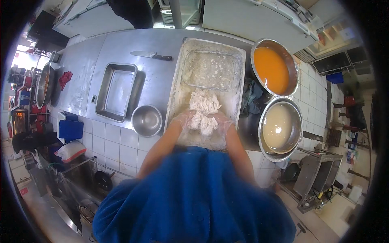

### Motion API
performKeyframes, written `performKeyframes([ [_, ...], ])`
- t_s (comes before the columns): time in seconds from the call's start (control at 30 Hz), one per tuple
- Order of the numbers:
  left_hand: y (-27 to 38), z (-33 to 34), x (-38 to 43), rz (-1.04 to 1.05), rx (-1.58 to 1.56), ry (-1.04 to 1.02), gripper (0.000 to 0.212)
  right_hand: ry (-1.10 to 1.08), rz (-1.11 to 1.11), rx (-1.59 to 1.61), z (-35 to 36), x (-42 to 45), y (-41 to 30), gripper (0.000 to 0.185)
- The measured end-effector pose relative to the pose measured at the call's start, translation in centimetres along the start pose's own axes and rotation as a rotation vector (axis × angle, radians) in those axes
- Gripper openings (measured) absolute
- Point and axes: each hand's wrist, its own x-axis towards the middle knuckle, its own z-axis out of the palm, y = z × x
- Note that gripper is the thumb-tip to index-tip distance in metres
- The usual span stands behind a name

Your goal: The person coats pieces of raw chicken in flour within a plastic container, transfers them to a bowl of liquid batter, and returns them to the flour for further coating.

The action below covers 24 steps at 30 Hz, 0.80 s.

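A large shallow tray (174, 91), dusted with white flour, lies in front of me on the steel table. Inside it, at the near half, sit flour-coated pieces of food (204, 103) in a ragged heap. My left hand (184, 118), in a clear plastic glove, touches the heap from its left side. From the right side my right hand (222, 119), gloved the same way, touches the heap too. The fingers of both hands are partly hidden by the floury pieces and the gloves, so their grip is unclear. A wire-mesh basket (212, 70) rests in the tray's far half.
Left of the tray are a steel bowl (147, 120), an empty rectangular steel pan (101, 100) and a knife (155, 56). On the right stand a pot of orange liquid (271, 70), a pot of pale liquid (277, 126) and a dark cloth (251, 95). A red cloth (65, 79) lies far left.
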Motion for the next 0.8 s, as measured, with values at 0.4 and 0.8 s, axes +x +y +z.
performKeyframes([
  [0.4, 3.4, -4.2, -1.3, -0.527, -0.167, -0.006, 0.065, 0.1, 0.251, -0.084, 0.8, -3.2, -6.6, 0.069],
  [0.8, 3.6, -3.4, 4.2, -0.576, 0.094, 0.287, 0.094, 0.423, -0.273, -0.867, 0.6, 14.9, 3.9, 0.044],
])
